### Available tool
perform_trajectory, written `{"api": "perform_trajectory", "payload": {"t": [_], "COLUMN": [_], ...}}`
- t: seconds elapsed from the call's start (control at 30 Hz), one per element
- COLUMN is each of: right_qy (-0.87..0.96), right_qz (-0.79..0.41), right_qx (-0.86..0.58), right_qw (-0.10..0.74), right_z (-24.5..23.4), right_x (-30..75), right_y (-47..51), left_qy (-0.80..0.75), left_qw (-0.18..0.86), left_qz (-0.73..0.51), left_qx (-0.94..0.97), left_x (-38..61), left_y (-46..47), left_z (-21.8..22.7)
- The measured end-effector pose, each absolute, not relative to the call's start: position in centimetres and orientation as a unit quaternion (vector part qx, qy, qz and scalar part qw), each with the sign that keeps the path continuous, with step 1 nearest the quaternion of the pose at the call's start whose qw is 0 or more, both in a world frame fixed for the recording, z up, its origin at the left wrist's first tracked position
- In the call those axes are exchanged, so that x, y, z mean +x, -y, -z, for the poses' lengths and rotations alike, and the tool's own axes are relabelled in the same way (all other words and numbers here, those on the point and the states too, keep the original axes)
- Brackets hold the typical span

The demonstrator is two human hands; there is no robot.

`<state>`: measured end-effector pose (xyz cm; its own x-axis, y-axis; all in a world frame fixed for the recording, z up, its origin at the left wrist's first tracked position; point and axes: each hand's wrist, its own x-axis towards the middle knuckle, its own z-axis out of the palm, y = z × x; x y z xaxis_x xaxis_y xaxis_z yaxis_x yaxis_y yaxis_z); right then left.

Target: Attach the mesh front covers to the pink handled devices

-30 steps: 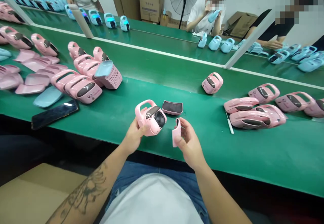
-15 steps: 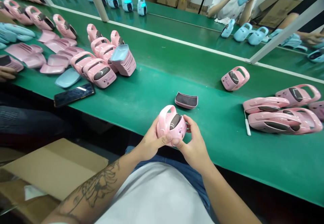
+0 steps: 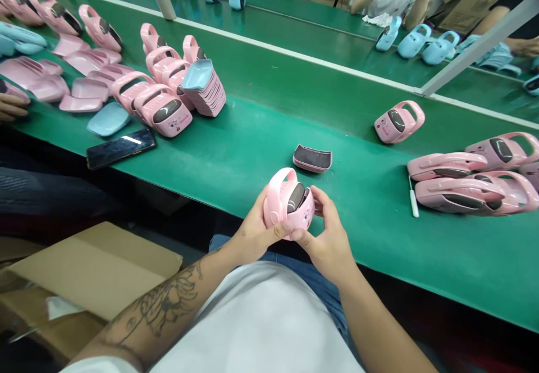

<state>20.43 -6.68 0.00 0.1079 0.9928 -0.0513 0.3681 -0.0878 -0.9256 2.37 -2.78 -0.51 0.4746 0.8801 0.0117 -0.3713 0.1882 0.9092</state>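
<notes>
Both my left hand [image 3: 252, 235] and my right hand [image 3: 328, 241] grip a pink plastic handled speaker housing [image 3: 288, 204] just over the near edge of the green workbench. Its dark oval panel faces up and its carry handle points away from me. My thumbs press against its lower side, hiding part of it. A small pink-rimmed dark panel [image 3: 312, 158] lies on the belt just beyond my hands, untouched. Another pink speaker [image 3: 399, 122] lies further right.
Pink housings [image 3: 471, 190] and a stack of shells [image 3: 204, 89] line the bench on both sides, beside a phone [image 3: 120, 148] and a white stylus [image 3: 414, 199]. A co-worker's hand [image 3: 10, 106] is at far left. A cardboard box [image 3: 95, 269] sits below left.
The separate pink side piece and exposed black speaker cone seen a second ago are no longer visible. Both hands now close around the housing, and the view has shifted slightly.
</notes>
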Motion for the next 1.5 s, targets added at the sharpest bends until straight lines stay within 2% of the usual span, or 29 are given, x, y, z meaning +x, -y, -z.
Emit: {"api": "perform_trajectory", "payload": {"t": [0.3,0.47,0.6,1.13,1.5], "right_qy": [0.624,0.793,0.852,0.877,0.882], "right_qz": [-0.335,-0.164,-0.055,-0.123,-0.065], "right_qx": [-0.619,-0.499,-0.427,-0.355,-0.348], "right_qw": [0.339,0.309,0.297,0.299,0.310], "right_z": [1.0,0.4,0.0,-1.7,-1.2], "right_x": [21.2,22.8,23.6,24.3,23.7], "right_y": [7.6,7.7,6.6,5.1,6.1], "left_qy": [-0.290,-0.276,-0.215,-0.182,-0.175], "left_qw": [0.746,0.754,0.804,0.850,0.843], "left_qz": [-0.425,-0.443,-0.394,-0.376,-0.371], "left_qx": [0.424,0.399,0.391,0.322,0.348], "left_x": [2.8,2.9,3.2,3.4,3.1], "left_y": [2.9,2.5,2.0,2.2,2.3], "left_z": [1.4,2.1,1.7,0.3,0.9]}}
